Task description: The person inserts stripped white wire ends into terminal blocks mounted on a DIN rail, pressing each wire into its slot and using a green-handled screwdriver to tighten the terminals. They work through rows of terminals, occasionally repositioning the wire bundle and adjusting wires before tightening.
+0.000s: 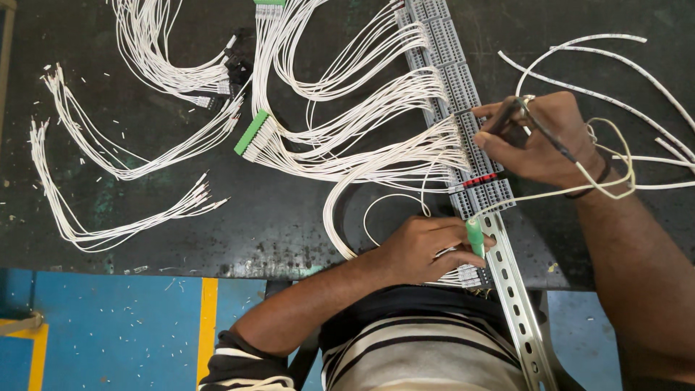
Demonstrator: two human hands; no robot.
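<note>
My left hand (423, 250) is closed around a small green-handled tool (475, 237), its tip against the lower end of a long row of grey terminal blocks (463, 94) mounted on a perforated metal rail (517, 289). My right hand (539, 137) rests on the blocks higher up and pinches a thin dark probe (539, 130), with a pale wire (615, 188) looped round the wrist. Several white wires (362, 156) fan out leftward from the blocks.
On the dark worktable (145, 210), a green connector (251, 132) gathers a bundle of white wires. Loose white wire bundles (87, 181) lie at the left, black connectors (235, 69) near the top. More white wires (615, 72) trail right. Blue floor with a yellow stripe (208, 318) below.
</note>
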